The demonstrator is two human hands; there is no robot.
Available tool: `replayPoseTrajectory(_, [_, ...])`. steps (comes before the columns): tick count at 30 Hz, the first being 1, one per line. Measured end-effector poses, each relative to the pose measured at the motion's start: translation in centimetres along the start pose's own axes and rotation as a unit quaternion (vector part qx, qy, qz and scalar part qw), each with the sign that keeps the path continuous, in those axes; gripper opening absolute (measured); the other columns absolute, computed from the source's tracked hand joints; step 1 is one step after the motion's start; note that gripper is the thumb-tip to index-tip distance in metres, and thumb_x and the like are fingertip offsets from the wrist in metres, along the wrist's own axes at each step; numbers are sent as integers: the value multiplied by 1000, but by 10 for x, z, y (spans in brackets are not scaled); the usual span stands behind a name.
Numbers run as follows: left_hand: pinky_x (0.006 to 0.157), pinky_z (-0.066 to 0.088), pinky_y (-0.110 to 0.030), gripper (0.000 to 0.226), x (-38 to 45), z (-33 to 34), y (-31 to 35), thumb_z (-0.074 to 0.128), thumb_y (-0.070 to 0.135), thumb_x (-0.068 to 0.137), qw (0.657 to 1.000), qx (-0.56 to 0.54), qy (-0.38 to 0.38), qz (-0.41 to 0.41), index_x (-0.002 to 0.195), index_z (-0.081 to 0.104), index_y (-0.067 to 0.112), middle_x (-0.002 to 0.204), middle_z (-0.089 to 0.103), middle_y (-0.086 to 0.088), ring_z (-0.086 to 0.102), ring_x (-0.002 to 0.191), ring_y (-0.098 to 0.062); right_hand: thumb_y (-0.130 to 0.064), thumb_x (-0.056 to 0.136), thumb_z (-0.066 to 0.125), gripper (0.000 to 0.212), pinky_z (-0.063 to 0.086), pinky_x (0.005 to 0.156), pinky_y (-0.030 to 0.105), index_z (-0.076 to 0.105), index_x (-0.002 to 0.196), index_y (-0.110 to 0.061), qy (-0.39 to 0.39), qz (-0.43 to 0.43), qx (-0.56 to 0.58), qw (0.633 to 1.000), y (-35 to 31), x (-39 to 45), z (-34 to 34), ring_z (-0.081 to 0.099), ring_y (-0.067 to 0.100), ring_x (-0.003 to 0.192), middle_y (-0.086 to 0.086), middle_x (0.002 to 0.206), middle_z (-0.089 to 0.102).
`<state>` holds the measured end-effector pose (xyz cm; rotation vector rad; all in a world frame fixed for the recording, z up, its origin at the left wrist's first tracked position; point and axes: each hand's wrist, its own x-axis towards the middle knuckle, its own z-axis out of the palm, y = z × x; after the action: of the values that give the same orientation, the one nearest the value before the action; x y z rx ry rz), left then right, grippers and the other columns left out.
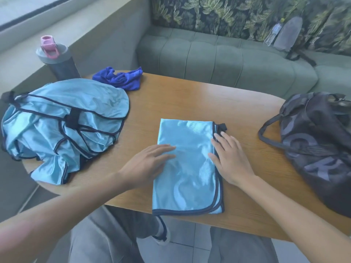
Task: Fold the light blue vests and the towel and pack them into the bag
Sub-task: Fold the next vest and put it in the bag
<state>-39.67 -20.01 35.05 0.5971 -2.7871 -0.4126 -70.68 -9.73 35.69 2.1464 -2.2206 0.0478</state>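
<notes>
A light blue vest (pixel 187 179) with dark trim lies folded into a long rectangle on the wooden table (pixel 171 103), its near end hanging over the front edge. My left hand (pixel 146 164) rests flat on its left half, fingers spread. My right hand (pixel 228 158) presses flat on its right edge. A heap of unfolded light blue vests (pixel 62 126) sits at the table's left end. A crumpled dark blue towel (pixel 119 78) lies at the far left edge. The dark bag (pixel 315 147) slumps at the right end, handles toward the middle.
A grey bottle with a pink cap (pixel 55 57) stands behind the vest heap. A green sofa (pixel 218 59) runs behind the table, with a grey backpack (pixel 288 35) and a clear bottle (pixel 272 34) on it. My knees show below the table.
</notes>
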Motion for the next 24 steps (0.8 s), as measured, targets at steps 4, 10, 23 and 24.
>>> replayPoseTrajectory(4, [125,21,-37,60,-39,-13,26,32,56,106,998,-15,-59,10,159,33,26,165,31,5,21,155,-13,-58,105,25,64,24,123,38,46,151,-19,-2,-85,92,992,-2,-27,-21,24,12,151,-5,159,38])
replayPoseTrajectory(10, [128,4,-41,103,-69,-2,41,36,87,85,986,52,-158,25,164,-1,32,172,-6,7,-11,158,-16,-84,92,20,86,15,126,37,16,161,-33,-154,-101,181,966,-8,-68,-25,-3,-5,152,-20,167,5])
replayPoseTrajectory(23, [118,37,-48,80,-102,35,74,38,10,80,983,169,-68,17,160,33,21,164,33,-8,33,149,-36,-61,85,68,114,-6,127,41,-12,160,-33,-160,-168,34,972,-23,-133,-8,-31,12,150,-6,164,-32])
replayPoseTrajectory(24, [117,38,-48,78,-103,35,78,35,9,81,984,166,-66,16,158,36,21,163,36,-8,36,147,-37,-48,88,71,108,-1,127,43,-8,161,-34,-139,-159,41,977,-23,-138,-3,-27,12,152,-5,166,-26])
